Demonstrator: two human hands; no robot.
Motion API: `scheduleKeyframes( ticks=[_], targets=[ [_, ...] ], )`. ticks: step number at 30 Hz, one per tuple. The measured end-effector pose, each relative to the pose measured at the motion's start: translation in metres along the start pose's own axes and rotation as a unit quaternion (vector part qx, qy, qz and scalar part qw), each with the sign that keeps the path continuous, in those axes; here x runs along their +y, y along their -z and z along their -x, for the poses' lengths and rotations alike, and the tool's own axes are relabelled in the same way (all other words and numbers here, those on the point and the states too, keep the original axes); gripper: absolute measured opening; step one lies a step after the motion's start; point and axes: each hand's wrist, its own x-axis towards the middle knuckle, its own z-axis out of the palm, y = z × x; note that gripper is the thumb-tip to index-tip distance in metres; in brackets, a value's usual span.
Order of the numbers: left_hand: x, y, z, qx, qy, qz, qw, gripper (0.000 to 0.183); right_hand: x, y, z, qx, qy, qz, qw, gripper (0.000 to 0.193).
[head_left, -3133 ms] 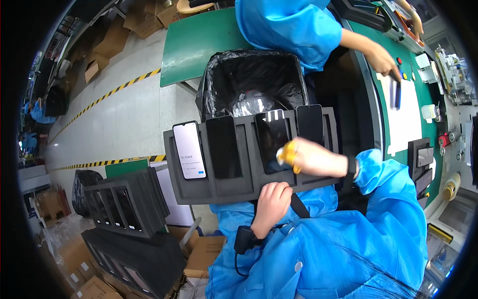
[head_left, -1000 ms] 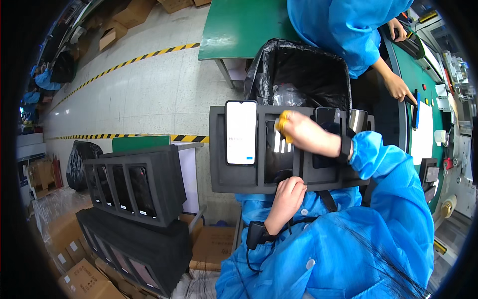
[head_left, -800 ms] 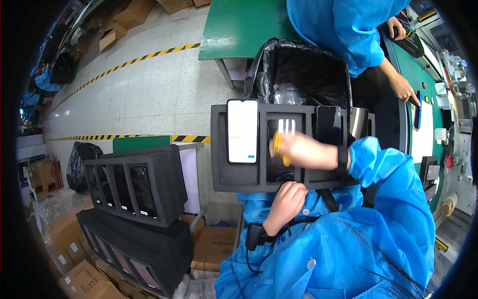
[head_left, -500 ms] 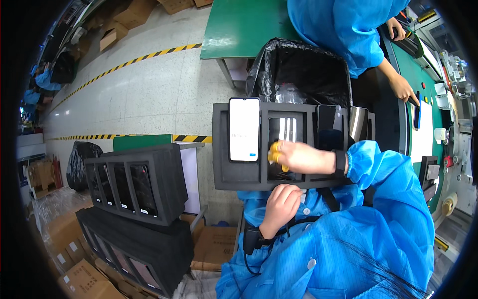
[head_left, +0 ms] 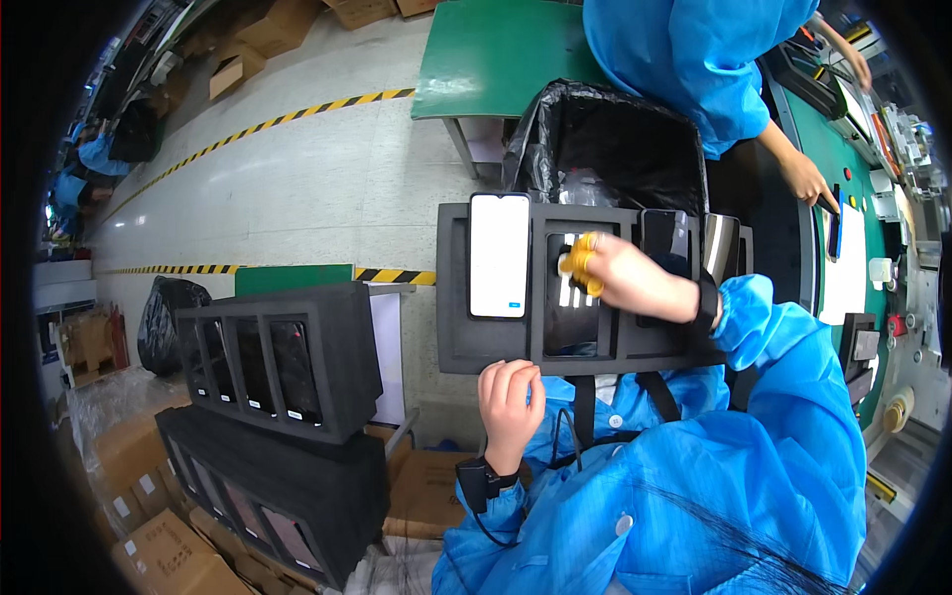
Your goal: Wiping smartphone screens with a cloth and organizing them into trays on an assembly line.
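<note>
A black foam tray (head_left: 453, 337) with slots lies before me. A phone (head_left: 499, 256) with a lit white screen sits over its left slot. In the slot beside it lies a dark-screened phone (head_left: 571, 332). My right hand (head_left: 635, 281), yellow covers on its fingertips, is over this phone's upper part, its fingers pinched together and blurred; what they hold is unclear. Near the tray's front edge, my left hand (head_left: 511, 407) has its fingers curled closed, and its palm is hidden. Farther right in the tray are another dark phone (head_left: 662, 236) and a shiny silvery one (head_left: 721, 248).
Behind the tray stands a bin lined with a black bag (head_left: 531, 149). Two foam trays of phones (head_left: 362, 342) are stacked at left, above cardboard boxes (head_left: 426, 486). A co-worker's hand (head_left: 805, 180) touches a phone on the green bench at right. A green table (head_left: 496, 59) stands behind.
My right hand has moved up along the dark phone, away from its middle. My left hand has shifted left along the tray's front edge. The whole view has shifted slightly.
</note>
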Motion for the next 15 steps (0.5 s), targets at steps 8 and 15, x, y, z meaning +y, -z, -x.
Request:
scheduleKeyframes(
  ticks=[8,15],
  targets=[
    [-0.014,-0.017,0.011,-0.005,0.070,-0.064,0.995,0.015,-0.028,-0.036,-0.047,-0.050,0.130,0.040,0.989,0.026],
    [-0.022,-0.021,0.012,0.007,0.039,-0.058,0.998,0.015,0.014,-0.017,-0.096,0.139,0.011,0.059,0.988,0.029]
  ],
)
